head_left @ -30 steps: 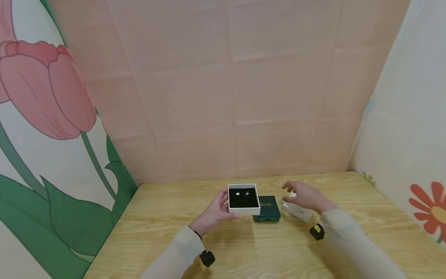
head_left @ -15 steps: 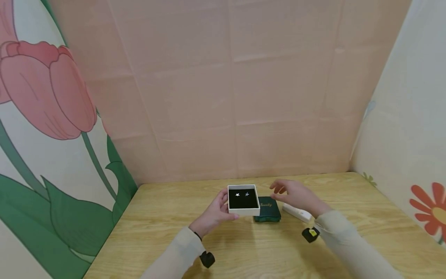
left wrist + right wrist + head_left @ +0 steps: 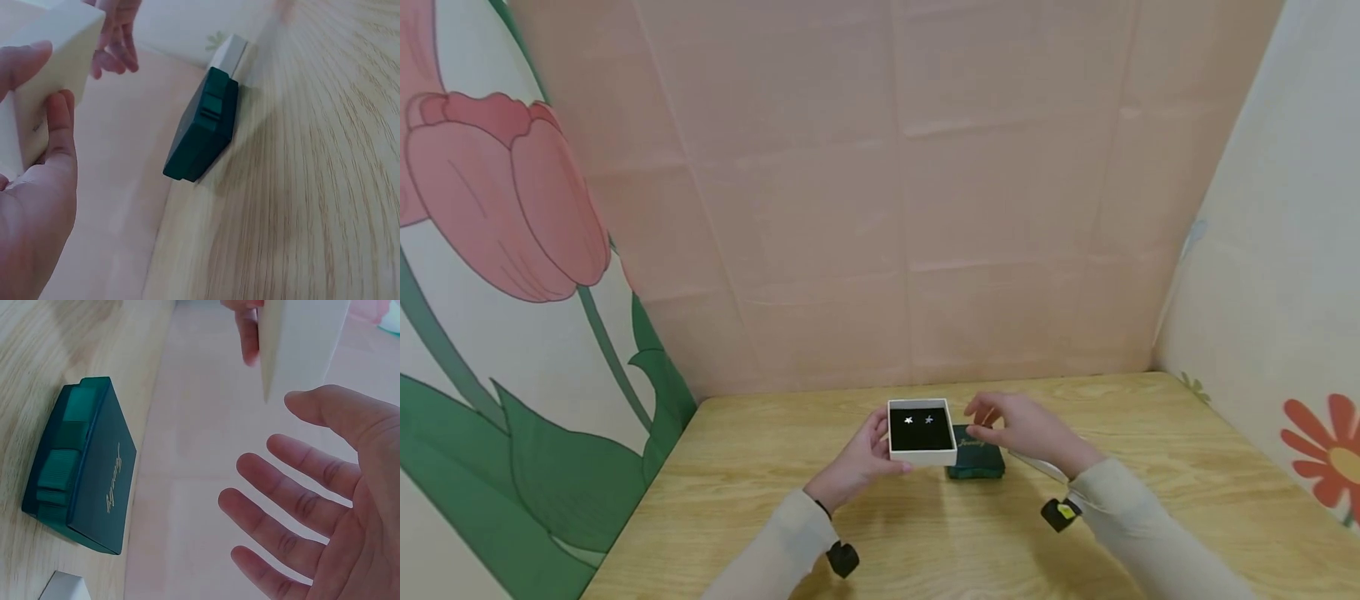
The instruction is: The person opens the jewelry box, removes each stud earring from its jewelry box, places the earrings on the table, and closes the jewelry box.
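My left hand (image 3: 861, 450) grips a small white open box (image 3: 922, 457) by its left side, thumb at the front and fingers underneath, raised above the table. Inside, a black pad (image 3: 917, 437) carries a pair of star-shaped earrings (image 3: 908, 420). My right hand (image 3: 1026, 429) hovers just right of this box, holding nothing. Its fingers (image 3: 275, 512) are spread and relaxed in the right wrist view, with the thumb near the white box's edge. Under the right hand lies a dark green jewelry box (image 3: 103, 481) with gold lettering and a ribbon bow (image 3: 211, 103) on its side.
A white box lid (image 3: 1041, 465) lies on the wooden table (image 3: 925, 542), right of the green box, partly hidden behind my right hand. A pink backdrop (image 3: 820, 250) rises behind the table's far edge. Flower-printed walls stand left and right.
My right hand has moved left, from over the white lid to over the green box and close to the white box. The left hand and its box have barely moved.
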{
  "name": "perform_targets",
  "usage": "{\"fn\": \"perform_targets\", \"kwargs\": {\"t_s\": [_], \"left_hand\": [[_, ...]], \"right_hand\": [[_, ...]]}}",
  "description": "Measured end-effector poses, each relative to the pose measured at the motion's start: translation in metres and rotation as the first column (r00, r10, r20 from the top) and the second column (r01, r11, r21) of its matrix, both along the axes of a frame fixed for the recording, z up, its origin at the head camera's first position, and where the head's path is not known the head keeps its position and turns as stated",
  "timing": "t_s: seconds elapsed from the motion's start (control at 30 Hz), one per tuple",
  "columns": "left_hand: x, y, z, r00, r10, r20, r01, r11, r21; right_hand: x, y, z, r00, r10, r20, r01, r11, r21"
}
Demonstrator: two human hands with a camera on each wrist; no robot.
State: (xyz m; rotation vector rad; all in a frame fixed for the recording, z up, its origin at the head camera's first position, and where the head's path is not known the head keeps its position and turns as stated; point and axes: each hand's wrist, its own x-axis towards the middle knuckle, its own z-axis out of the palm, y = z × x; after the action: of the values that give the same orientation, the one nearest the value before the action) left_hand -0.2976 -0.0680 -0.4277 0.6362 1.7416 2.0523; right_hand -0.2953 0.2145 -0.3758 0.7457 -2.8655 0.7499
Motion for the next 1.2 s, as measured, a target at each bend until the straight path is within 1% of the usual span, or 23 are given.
{"fn": "perform_targets", "kwargs": {"t_s": [0.1, 0.23, 0.43, 0.57, 0.7, 0.87, 1.03, 1.1, 1.2], "left_hand": [[-0.001, -0.003, -0.004, 1.000, 0.017, 0.004, -0.017, 0.999, -0.042], [-0.003, -0.008, -0.013, 0.999, 0.030, -0.022, -0.033, 0.989, -0.143], [-0.006, -0.018, -0.028, 0.998, 0.022, -0.061, -0.038, 0.961, -0.274], [-0.009, -0.023, -0.039, 0.998, 0.017, -0.064, -0.037, 0.948, -0.315], [-0.012, -0.026, -0.046, 0.998, 0.019, -0.064, -0.039, 0.940, -0.340], [-0.015, -0.031, -0.050, 0.999, 0.016, -0.030, -0.025, 0.943, -0.332], [-0.017, -0.036, -0.047, 1.000, 0.025, 0.003, -0.023, 0.941, -0.338], [-0.018, -0.037, -0.045, 1.000, 0.023, -0.001, -0.022, 0.933, -0.358], [-0.019, -0.039, -0.043, 0.999, 0.026, -0.028, -0.036, 0.907, -0.420]], "right_hand": [[0.000, -0.002, -0.001, 0.999, -0.014, 0.033, 0.014, 1.000, -0.006], [0.000, -0.002, -0.004, 0.998, -0.025, 0.064, 0.026, 1.000, -0.007], [-0.002, 0.000, -0.008, 0.999, -0.006, 0.039, 0.006, 1.000, 0.003], [-0.003, 0.000, -0.009, 0.999, 0.002, 0.033, -0.002, 1.000, 0.007], [-0.003, -0.001, -0.011, 0.999, 0.000, 0.043, 0.000, 1.000, 0.005], [-0.003, 0.000, -0.016, 0.998, -0.012, 0.054, 0.011, 1.000, 0.011], [-0.004, -0.001, -0.016, 0.998, -0.018, 0.062, 0.017, 1.000, 0.014], [-0.004, -0.001, -0.014, 0.998, -0.012, 0.063, 0.012, 1.000, 0.009], [-0.004, 0.000, -0.012, 0.998, -0.002, 0.068, 0.002, 1.000, 0.003]]}}
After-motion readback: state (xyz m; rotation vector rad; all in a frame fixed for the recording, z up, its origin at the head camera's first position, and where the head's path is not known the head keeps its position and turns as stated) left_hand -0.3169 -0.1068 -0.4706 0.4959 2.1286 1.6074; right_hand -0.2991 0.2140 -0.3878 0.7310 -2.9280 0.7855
